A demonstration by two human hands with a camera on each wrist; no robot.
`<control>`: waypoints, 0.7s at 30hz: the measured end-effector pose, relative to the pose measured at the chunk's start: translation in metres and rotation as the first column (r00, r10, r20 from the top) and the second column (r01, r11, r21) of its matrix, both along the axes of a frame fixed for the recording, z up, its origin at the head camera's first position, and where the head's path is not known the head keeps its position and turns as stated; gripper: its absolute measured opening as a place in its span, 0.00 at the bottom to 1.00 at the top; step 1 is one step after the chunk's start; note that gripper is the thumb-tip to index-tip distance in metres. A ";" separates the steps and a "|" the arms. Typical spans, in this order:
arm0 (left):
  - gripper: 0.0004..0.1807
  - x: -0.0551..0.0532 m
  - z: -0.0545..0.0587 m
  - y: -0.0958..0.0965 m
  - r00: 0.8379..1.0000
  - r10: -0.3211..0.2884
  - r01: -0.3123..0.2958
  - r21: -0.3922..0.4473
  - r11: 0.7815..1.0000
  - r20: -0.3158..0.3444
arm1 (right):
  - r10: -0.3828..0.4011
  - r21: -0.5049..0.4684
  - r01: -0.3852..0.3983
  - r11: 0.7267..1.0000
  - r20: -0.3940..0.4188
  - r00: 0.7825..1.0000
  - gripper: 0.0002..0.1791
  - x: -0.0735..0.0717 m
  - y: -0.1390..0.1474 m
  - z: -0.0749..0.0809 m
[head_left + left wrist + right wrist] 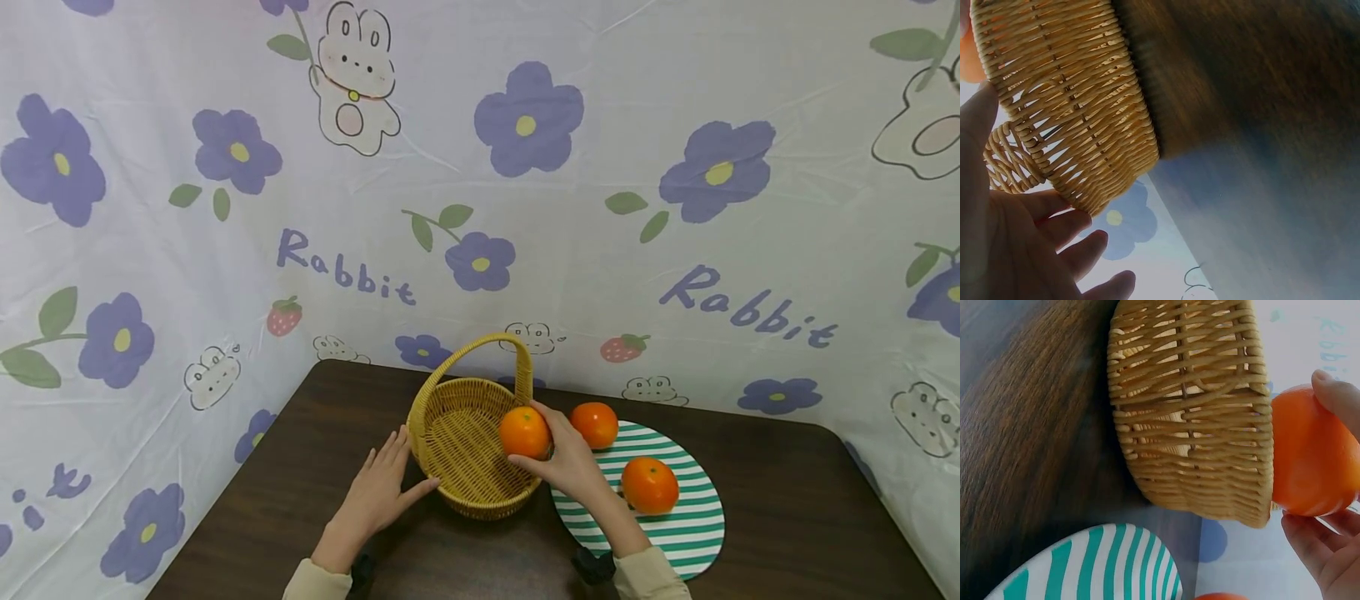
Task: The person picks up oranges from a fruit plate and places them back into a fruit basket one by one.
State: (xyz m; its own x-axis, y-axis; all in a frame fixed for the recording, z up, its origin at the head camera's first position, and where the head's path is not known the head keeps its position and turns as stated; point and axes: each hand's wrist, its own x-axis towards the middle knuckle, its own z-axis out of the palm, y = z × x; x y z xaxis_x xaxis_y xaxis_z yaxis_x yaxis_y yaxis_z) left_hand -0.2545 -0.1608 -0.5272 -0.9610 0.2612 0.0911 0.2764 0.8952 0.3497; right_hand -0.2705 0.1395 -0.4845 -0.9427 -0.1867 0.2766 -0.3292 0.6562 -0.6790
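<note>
Lest the yellow wicker basket (pixel 467 446) shift, the spread left hand (pixel 380 486) presumably steadies it. Right hand (pixel 567 457) grips round orange fruit (pixel 523 432).

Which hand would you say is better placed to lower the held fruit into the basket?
Probably the right hand: it grips the orange fruit at the rim of the basket, while the left hand holds no fruit and touches the opposite side.
</note>
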 end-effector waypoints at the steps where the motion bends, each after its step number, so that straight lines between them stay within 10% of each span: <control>1: 0.53 0.000 0.000 0.000 1.000 0.000 0.000 -0.002 1.000 -0.003 | 0.003 -0.007 -0.003 1.000 0.002 1.000 0.49 0.000 -0.001 0.000; 21: 0.53 0.000 0.000 0.000 1.000 0.004 -0.004 -0.010 1.000 -0.003 | -0.002 0.023 0.002 1.000 0.023 1.000 0.48 -0.013 -0.021 -0.008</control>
State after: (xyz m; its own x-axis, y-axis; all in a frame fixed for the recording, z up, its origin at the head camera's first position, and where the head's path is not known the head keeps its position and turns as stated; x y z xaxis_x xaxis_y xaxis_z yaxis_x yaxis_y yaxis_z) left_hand -0.2548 -0.1607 -0.5269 -0.9618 0.2580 0.0913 0.2736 0.8997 0.3401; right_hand -0.2834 0.1181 -0.4921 -0.9492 -0.1909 0.2502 -0.3121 0.6724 -0.6711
